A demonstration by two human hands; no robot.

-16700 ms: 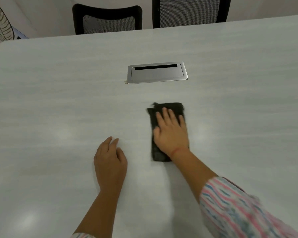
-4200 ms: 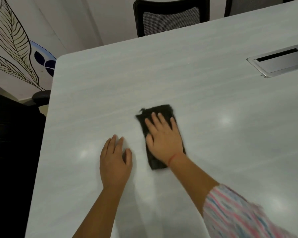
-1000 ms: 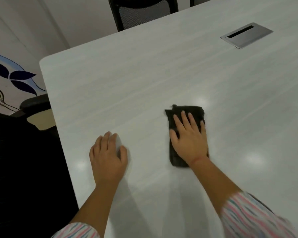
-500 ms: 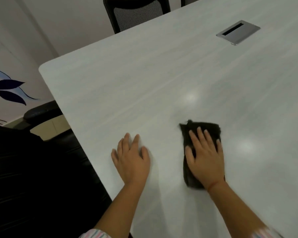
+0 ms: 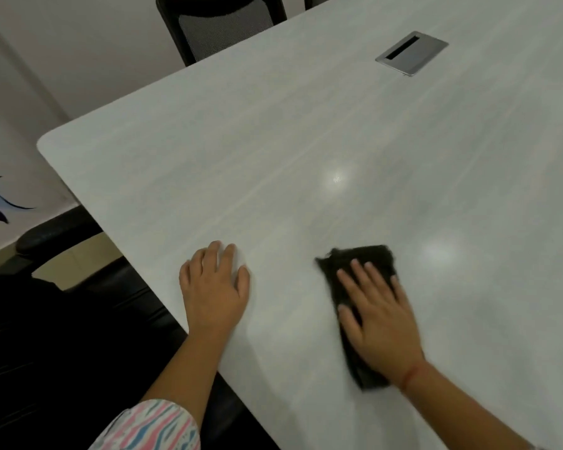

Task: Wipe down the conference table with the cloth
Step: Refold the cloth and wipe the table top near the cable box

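Here the dark cloth [image 5: 359,264], somewhat blurred, is pressed flat by the right hand [image 5: 379,323]; the left hand [image 5: 213,287] is laid open on the table [image 5: 273,141].

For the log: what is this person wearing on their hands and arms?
Both hands are bare, with no gloves. The left hand comes out of a loose sleeve patterned in pink, white and blue wavy stripes. The right hand has a thin red thread round the wrist.
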